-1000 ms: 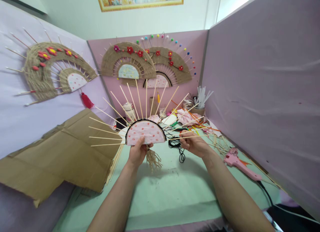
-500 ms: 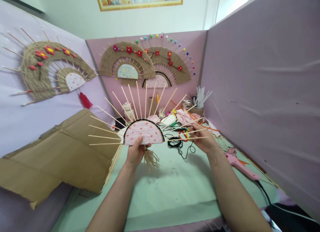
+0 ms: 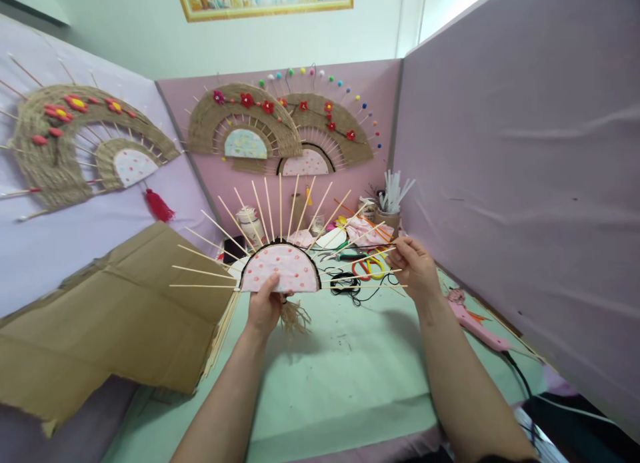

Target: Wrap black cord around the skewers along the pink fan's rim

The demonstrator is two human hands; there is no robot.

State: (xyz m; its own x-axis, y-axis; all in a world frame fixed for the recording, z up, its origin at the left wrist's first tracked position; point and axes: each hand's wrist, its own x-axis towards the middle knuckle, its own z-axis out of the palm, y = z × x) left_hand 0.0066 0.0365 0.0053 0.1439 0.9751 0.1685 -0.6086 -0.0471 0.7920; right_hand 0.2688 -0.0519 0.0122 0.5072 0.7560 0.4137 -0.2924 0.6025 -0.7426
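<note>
Two hands up over the green worktop. Left hand pinches the flat lower edge of a half-made fan, holding it upright at chest height: pink dotted half-disc, black cord along its arc, bare bamboo sticks fanning out all round. A tuft of jute fibre hangs just under that hand.

Right hand is closed around the outer ends of the lowest sticks on its own side; a black cord runs from below it down to a loose tangle on the worktop.

Progress, as I judge it: core covered, sticks fixed, cord edging on. Weaving of jute between the sticks has not begun, nor flowers or beads; compare the finished fans on the far panel beyond both hands.

Beside the right hand: pink glue gun lying flat, scissors just past the fingers, a cup of glue sticks further back. Cardboard sheet out beyond the left hand.

No legible brand, label or writing anywhere.
</note>
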